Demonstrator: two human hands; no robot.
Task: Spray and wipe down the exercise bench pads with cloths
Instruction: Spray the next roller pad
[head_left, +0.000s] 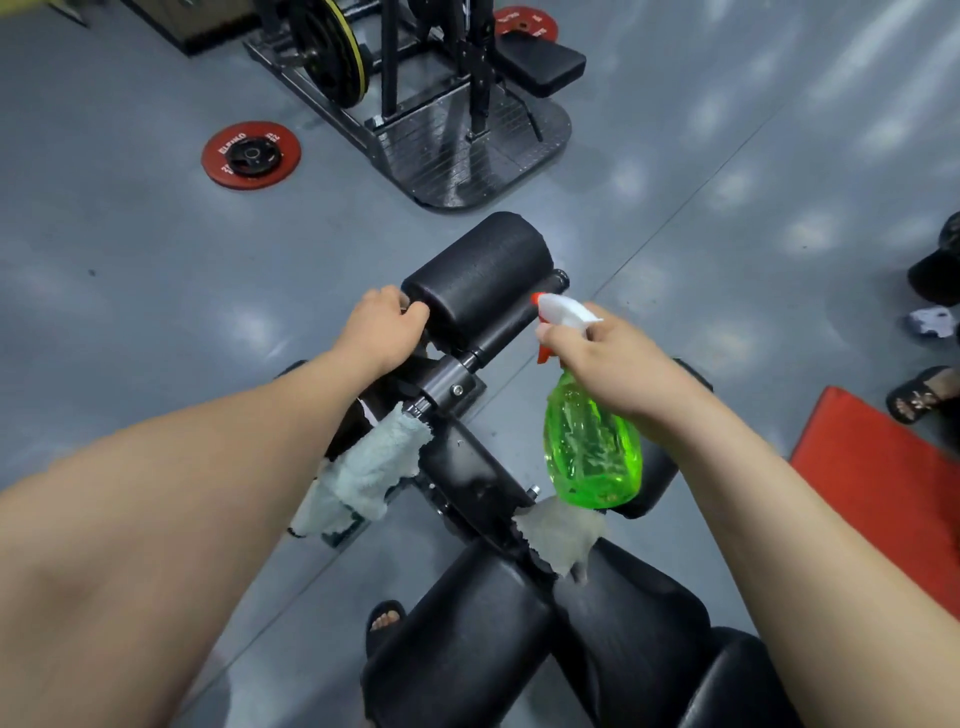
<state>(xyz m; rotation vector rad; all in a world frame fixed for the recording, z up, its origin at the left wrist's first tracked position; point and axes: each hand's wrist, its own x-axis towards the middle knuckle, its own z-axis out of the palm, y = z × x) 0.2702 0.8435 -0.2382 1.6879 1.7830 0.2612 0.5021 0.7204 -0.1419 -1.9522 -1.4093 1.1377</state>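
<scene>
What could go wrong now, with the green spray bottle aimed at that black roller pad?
The spray bottle in the right hand points its nozzle toward the roller pad, whose end the left hand grips, so mist may wet those fingers. Overspray could also land on the glossy floor and make it slippery. The pale blue cloth only hangs over the bench frame and might slide off.

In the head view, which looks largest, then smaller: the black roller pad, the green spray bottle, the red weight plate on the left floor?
1. black roller pad
2. green spray bottle
3. red weight plate; it lies farther from the camera, so its real size is unsure.
</scene>
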